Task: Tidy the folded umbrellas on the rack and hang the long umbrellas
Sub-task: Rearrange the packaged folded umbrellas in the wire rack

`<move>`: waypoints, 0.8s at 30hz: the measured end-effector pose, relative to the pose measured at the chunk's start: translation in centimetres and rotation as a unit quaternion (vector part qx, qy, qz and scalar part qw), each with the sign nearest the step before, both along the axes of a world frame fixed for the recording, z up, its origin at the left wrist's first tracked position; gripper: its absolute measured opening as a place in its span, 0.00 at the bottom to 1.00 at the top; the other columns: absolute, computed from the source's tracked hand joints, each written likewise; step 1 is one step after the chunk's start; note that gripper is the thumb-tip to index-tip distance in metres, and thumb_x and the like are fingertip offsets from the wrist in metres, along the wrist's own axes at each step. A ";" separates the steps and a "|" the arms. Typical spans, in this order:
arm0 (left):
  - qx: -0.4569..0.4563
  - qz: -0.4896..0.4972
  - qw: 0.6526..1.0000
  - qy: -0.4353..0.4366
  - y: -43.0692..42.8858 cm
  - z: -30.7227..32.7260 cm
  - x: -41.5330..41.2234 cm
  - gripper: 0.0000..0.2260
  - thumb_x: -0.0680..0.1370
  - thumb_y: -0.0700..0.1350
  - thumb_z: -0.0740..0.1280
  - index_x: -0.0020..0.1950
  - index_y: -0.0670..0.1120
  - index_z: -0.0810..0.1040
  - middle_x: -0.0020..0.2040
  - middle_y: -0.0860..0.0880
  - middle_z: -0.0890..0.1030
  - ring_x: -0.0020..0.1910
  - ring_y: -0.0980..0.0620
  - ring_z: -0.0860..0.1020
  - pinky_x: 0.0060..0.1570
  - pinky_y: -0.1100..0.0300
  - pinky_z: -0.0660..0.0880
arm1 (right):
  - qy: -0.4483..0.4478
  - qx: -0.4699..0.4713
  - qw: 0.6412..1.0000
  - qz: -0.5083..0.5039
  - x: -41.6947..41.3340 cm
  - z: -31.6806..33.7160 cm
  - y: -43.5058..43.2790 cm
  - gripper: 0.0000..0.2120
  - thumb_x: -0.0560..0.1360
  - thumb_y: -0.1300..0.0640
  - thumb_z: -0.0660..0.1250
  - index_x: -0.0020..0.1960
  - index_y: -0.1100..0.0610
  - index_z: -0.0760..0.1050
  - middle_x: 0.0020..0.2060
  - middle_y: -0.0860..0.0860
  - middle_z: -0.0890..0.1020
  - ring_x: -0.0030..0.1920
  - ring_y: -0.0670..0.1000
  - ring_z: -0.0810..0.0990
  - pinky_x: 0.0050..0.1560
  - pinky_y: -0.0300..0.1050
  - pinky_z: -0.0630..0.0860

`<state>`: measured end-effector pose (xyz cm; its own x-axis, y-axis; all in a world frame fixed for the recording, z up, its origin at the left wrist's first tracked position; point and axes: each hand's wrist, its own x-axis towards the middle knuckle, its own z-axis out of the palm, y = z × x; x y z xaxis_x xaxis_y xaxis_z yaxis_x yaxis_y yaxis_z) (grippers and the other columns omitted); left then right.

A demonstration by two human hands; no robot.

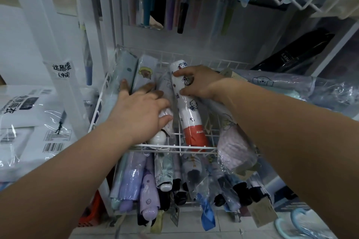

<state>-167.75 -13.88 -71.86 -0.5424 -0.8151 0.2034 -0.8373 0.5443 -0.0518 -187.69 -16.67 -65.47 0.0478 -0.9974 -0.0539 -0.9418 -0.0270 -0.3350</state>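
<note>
Right hand (200, 83) is wrapped around the white cat-print folded umbrella (189, 114) in the middle of the wire basket (174, 146). Its red near end reads "KITTY", upside down. Left hand (139, 110) lies flat, fingers spread, on the wrapped umbrellas (136, 72) just left. Far right, a black box (297, 52) says "MEN'S". The left packets (29, 114) read 雨衣.
</note>
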 end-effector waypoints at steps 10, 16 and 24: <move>0.037 0.012 0.999 0.001 -0.1 0.5 -1.2 0.22 0.77 0.69 0.57 0.69 0.64 0.71 0.74 0.58 0.67 0.78 0.52 0.56 0.71 0.26 0.48 | 0.160 0.054 0.985 0.042 -0.1 -0.3 0.4 0.33 0.81 0.43 0.60 0.79 0.33 0.44 0.77 0.50 0.66 0.73 0.57 0.68 0.69 0.51 0.68; 0.060 0.021 0.998 -0.003 0.3 1.5 -2.0 0.26 0.78 0.65 0.61 0.75 0.64 0.62 0.74 0.55 0.68 0.78 0.49 0.58 0.72 0.28 0.50 | 0.228 0.036 0.973 0.017 -2.6 5.7 4.7 0.27 0.71 0.44 0.75 0.69 0.46 0.75 0.59 0.46 0.78 0.54 0.49 0.74 0.51 0.40 0.69; 0.103 0.009 0.995 0.010 0.5 1.0 -7.7 0.28 0.79 0.66 0.58 0.78 0.63 0.59 0.77 0.44 0.64 0.76 0.39 0.61 0.73 0.35 0.58 | 0.388 0.049 0.920 0.017 -1.6 3.3 5.7 0.27 0.66 0.38 0.74 0.58 0.51 0.75 0.51 0.50 0.79 0.52 0.56 0.80 0.50 0.51 0.80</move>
